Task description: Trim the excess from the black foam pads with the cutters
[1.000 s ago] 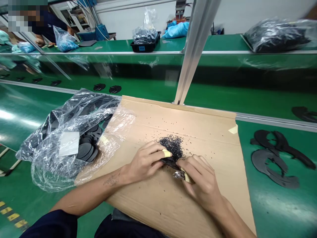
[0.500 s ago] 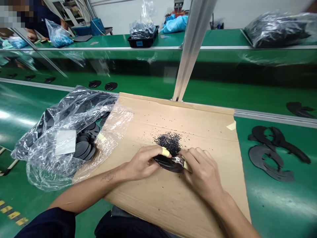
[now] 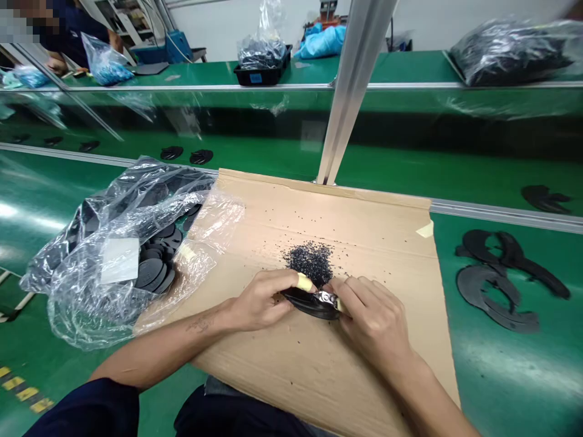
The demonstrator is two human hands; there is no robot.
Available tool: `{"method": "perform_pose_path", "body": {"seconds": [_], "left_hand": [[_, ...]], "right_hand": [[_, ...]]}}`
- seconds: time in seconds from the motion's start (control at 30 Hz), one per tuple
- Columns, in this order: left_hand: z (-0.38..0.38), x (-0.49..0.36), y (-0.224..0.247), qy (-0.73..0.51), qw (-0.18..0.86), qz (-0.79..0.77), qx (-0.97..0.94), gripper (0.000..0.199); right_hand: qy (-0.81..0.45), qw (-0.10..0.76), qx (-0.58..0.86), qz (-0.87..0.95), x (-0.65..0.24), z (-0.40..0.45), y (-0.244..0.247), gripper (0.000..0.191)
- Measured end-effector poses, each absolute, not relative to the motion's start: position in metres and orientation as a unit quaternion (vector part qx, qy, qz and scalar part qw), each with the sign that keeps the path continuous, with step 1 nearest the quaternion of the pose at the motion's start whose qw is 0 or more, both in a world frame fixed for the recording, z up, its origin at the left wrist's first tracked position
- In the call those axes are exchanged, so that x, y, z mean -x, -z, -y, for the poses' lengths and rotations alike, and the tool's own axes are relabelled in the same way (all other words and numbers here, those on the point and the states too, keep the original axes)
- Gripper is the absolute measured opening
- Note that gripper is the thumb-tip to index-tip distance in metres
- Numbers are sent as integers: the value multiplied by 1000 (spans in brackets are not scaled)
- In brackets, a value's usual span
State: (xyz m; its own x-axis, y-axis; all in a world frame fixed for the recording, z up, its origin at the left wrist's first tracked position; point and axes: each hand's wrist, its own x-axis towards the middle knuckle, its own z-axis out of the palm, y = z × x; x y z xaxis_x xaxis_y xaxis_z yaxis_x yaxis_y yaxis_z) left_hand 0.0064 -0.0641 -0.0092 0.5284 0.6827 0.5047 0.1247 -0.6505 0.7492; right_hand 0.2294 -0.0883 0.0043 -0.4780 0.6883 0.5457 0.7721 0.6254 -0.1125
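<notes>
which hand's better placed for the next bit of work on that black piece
Probably the right hand: its fingers pinch the small metal tool right at the edge of the black curved piece. The left hand seems only to steady that piece from the other side.

No legible text. White label (image 3: pixel 120 260) on plastic bag (image 3: pixel 77 309) at 9 o'clock looks blank; blue tag (image 3: pixel 255 77) on black tray (image 3: pixel 241 77) at 12 o'clock too small to read.
</notes>
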Motion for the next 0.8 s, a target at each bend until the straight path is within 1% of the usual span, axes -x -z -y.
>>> {"method": "perform_pose_path", "body": {"seconds": [0.13,0.37,0.5,0.63,0.7,0.8], "left_hand": [[66,-8,8,-426,342,-246,-800,20],[64,-9,3,-422,315,-249,-813,17],[63,-8,3,-404,294,-241,-832,19],[63,-9,8,-371,256,-254,-856,24],[63,-10,10,-375,244,-268,-853,26],[62,-9,10,-397,253,-283,-836,27]], "right_hand": [[89,285,428,853,-229,90,-7,28],[43,320,425,846,-234,88,-3,30],[60,294,448,842,-233,86,-2,30],[59,259,452,852,-232,86,-2,39],[56,257,460,848,-233,85,-1,42],[35,277,479,832,-236,84,1,40]]}}
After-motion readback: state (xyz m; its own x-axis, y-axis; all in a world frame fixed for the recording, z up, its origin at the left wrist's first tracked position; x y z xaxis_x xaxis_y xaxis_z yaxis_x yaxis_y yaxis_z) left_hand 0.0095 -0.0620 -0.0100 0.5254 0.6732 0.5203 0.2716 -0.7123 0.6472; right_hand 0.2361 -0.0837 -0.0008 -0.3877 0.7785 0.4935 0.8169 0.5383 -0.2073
